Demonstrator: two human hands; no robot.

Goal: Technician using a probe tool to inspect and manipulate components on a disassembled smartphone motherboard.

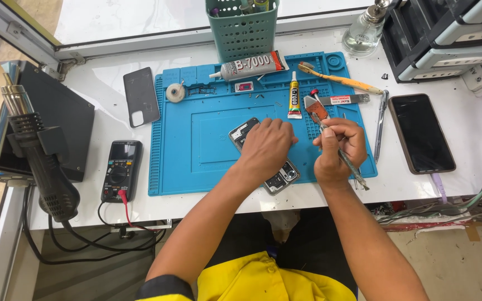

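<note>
An opened phone with its insides showing lies on the blue work mat. My left hand rests flat on it and covers its middle. My right hand is closed around a thin metal tool like tweezers or a spudger, its tip near a small red-brown part just above the hand. A small yellow glue tube stands beside that part.
On the mat's far edge lie a large glue tube, a toothbrush and a tape roll. A phone back cover, multimeter and hot-air gun are left; a pen and dark phone right; a green basket behind.
</note>
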